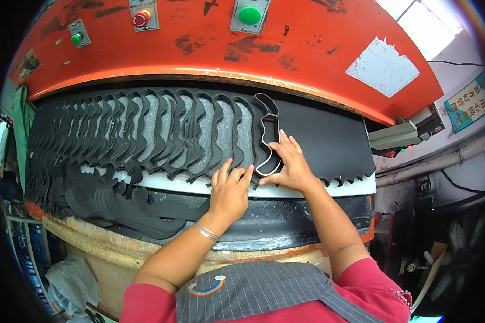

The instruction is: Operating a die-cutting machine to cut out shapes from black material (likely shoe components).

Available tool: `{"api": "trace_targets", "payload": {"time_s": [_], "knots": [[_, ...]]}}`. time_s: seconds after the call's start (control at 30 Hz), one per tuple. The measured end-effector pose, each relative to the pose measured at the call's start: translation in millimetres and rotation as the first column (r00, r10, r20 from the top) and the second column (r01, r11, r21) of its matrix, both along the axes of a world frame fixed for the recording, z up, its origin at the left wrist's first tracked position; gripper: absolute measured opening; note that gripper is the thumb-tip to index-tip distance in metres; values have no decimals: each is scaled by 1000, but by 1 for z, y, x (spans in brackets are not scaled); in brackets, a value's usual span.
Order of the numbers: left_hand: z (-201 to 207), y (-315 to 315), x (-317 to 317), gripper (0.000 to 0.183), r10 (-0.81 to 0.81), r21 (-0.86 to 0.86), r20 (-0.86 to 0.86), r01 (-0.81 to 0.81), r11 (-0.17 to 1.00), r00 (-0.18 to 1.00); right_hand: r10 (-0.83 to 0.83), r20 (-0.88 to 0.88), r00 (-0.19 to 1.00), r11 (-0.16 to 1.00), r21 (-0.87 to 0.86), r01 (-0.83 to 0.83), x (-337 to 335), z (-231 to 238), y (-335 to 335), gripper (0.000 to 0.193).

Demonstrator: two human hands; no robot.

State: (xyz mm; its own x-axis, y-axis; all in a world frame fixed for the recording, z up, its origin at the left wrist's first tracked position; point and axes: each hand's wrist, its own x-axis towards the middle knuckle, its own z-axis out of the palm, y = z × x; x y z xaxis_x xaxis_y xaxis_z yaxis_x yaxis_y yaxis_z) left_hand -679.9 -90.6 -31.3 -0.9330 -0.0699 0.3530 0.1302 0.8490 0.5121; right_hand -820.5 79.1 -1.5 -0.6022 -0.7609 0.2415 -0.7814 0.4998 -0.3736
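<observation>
A curved metal cutting die, a thin steel outline with wavy sides, stands on a black foam sheet. My right hand grips its near right side, thumb by the lower end and fingers along the edge. Left of the die, my left hand rests on the near edge of the cut part of the sheet. Its fingers are spread and hold nothing. Rows of wavy cut-outs leave thin black strips over a pale speckled board. Loose cut foam pieces lie piled at the near left.
An orange machine beam spans the far side, carrying a red button and green buttons. A worn wooden edge runs along the front. A grey metal arm juts in at the right.
</observation>
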Motion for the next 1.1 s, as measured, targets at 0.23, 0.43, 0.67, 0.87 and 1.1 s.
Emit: {"api": "trace_targets", "payload": {"time_s": [0.23, 0.43, 0.67, 0.87, 1.1], "knots": [[3, -7, 0, 43, -19, 21, -20, 20, 1000, 1000, -6, -4, 1000, 1000, -13, 6, 2, -2, -5, 95], [16, -13, -3, 44, -16, -1, 15, 16, 1000, 1000, -35, 38, 999, 992, 120, 30, 0, 14, -9, 105], [110, -211, -34, 26, 431, 651, -134, -249, 717, 892, -122, 13, 992, 953, -276, 121, 10, 122, -48, 91], [166, -388, -42, 45, 761, 579, -455, -496, 648, 463, -104, 13, 994, 782, -616, 90, -20, 186, -125, 49], [198, -436, -45, 44, 665, 301, -351, -593, 747, 659, -220, -18, 975, 778, -606, 164, -41, 173, -166, 20]]}}
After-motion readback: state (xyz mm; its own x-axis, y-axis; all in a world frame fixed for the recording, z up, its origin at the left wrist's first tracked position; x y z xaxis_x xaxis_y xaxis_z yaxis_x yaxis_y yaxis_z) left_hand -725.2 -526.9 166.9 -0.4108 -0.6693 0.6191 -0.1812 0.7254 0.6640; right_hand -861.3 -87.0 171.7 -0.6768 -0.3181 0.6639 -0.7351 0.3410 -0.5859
